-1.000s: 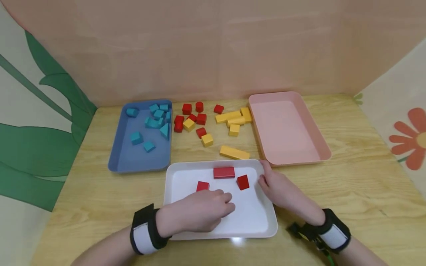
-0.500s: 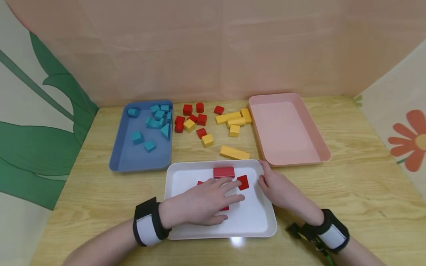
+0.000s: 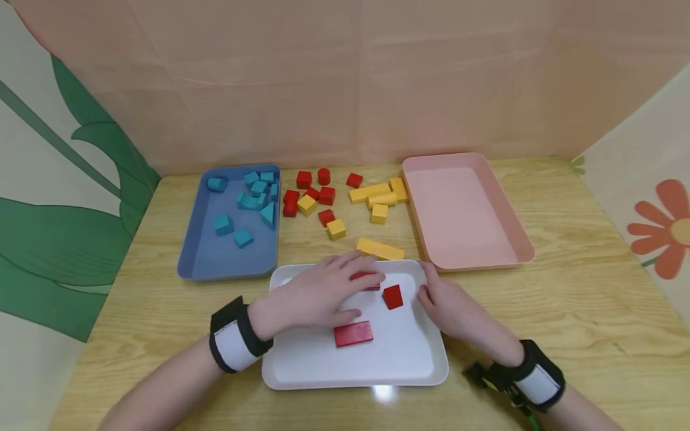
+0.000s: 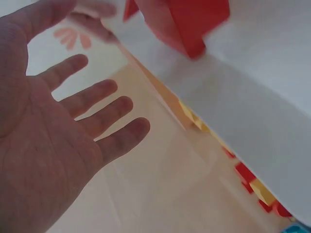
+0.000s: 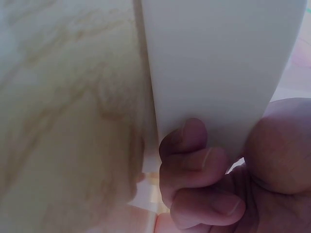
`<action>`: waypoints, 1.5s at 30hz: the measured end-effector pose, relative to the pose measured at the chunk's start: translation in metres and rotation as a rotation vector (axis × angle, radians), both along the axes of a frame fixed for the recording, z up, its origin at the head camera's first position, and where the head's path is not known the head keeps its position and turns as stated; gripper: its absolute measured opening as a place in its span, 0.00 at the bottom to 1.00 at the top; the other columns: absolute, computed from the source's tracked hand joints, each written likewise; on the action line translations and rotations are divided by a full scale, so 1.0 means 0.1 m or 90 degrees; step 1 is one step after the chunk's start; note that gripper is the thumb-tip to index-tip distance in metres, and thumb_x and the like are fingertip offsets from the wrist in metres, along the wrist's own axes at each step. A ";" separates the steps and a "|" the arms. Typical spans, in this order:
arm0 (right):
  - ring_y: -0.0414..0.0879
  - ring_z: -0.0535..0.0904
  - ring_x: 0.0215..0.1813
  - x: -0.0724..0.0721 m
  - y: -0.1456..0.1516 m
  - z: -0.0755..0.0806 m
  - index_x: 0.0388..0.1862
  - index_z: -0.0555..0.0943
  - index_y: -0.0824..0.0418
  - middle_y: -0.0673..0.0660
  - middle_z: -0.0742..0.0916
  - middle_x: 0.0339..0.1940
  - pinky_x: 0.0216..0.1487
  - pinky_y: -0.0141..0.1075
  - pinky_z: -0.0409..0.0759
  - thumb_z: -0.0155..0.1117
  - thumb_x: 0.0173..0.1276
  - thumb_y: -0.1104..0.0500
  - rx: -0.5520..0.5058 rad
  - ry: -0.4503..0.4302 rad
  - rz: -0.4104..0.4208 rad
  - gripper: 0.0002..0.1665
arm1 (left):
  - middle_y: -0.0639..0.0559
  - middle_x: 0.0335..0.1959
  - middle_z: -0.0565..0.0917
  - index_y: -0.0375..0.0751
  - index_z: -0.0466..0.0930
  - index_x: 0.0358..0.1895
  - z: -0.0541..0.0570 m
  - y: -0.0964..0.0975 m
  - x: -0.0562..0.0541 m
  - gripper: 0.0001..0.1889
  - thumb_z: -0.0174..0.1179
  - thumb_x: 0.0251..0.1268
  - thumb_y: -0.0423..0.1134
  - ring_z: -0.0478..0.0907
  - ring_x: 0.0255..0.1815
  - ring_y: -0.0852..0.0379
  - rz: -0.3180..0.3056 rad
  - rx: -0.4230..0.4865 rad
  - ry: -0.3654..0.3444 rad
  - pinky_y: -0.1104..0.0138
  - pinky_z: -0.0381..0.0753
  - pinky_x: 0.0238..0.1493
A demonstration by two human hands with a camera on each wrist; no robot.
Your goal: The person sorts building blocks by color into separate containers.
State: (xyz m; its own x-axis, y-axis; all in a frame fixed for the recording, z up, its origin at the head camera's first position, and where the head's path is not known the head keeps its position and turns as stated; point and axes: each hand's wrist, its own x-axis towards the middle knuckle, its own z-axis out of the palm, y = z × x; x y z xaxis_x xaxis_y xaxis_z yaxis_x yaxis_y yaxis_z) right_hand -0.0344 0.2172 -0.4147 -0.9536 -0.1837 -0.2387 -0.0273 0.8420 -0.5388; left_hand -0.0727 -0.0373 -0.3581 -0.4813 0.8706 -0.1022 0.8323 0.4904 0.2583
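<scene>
My left hand is spread over the white tray, its fingers straight and apart. Under those fingers, a red block at the tray's back is partly covered. A longer red block lies just in front of the thumb, and a red cube-like block sits to the right. The left wrist view shows the palm and fingers holding nothing, with a red block nearby. At the tray's right rim, my right hand grips the corner; its fingertips curl against the outer wall.
A blue tray with several blue blocks stands back left. A pink tray stands back right. Between them lie several red blocks and yellow blocks. One long yellow block lies behind the white tray's rim.
My left hand was curled over the tray, then spread its fingers and moved toward the back rim. The long red block beneath it came into view. My right hand stayed put.
</scene>
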 end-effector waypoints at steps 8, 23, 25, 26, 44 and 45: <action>0.44 0.68 0.18 -0.01 -0.01 0.01 0.64 0.51 0.65 0.56 0.75 0.28 0.17 0.34 0.70 0.46 0.66 0.59 -0.001 -0.005 -0.003 0.30 | 0.52 0.67 0.55 0.59 0.54 0.67 0.06 -0.15 -0.51 0.36 0.60 0.54 0.50 0.52 0.65 0.52 0.130 0.001 0.029 0.53 0.63 0.57; 0.44 0.66 0.17 0.03 0.01 -0.03 0.63 0.52 0.65 0.56 0.74 0.25 0.15 0.33 0.69 0.46 0.66 0.59 -0.003 0.004 -0.004 0.29 | 0.48 0.61 0.63 0.50 0.61 0.64 -0.13 -0.18 -1.05 0.32 0.62 0.53 0.43 0.61 0.59 0.52 0.210 -0.057 -0.012 0.59 0.71 0.51; 0.43 0.66 0.16 0.03 0.01 -0.02 0.63 0.52 0.65 0.54 0.73 0.22 0.15 0.33 0.68 0.46 0.66 0.59 -0.001 0.010 -0.002 0.29 | 0.48 0.61 0.63 0.50 0.62 0.63 -0.13 -0.17 -1.10 0.32 0.63 0.52 0.43 0.61 0.58 0.52 0.216 -0.065 -0.012 0.59 0.71 0.51; 0.44 0.66 0.16 0.03 0.01 -0.02 0.63 0.52 0.65 0.54 0.72 0.21 0.15 0.33 0.68 0.46 0.66 0.59 0.000 0.011 -0.003 0.29 | 0.49 0.61 0.63 0.50 0.62 0.63 -0.13 -0.16 -1.12 0.32 0.63 0.52 0.42 0.61 0.58 0.52 0.220 -0.070 -0.011 0.58 0.71 0.52; 0.44 0.67 0.19 0.02 0.00 -0.01 0.63 0.52 0.64 0.54 0.73 0.22 0.18 0.33 0.70 0.48 0.66 0.59 0.008 0.001 -0.008 0.30 | 0.52 0.48 0.72 0.49 0.72 0.56 -0.19 0.09 -1.28 0.24 0.62 0.53 0.35 0.66 0.48 0.57 0.263 -0.126 -0.082 0.64 0.70 0.50; 0.44 0.68 0.19 0.02 0.00 -0.01 0.63 0.52 0.64 0.54 0.75 0.24 0.19 0.33 0.70 0.48 0.66 0.59 0.007 0.002 -0.009 0.30 | 0.52 0.45 0.72 0.48 0.73 0.54 -0.19 0.09 -1.28 0.22 0.62 0.53 0.35 0.67 0.45 0.57 0.263 -0.118 -0.078 0.65 0.71 0.48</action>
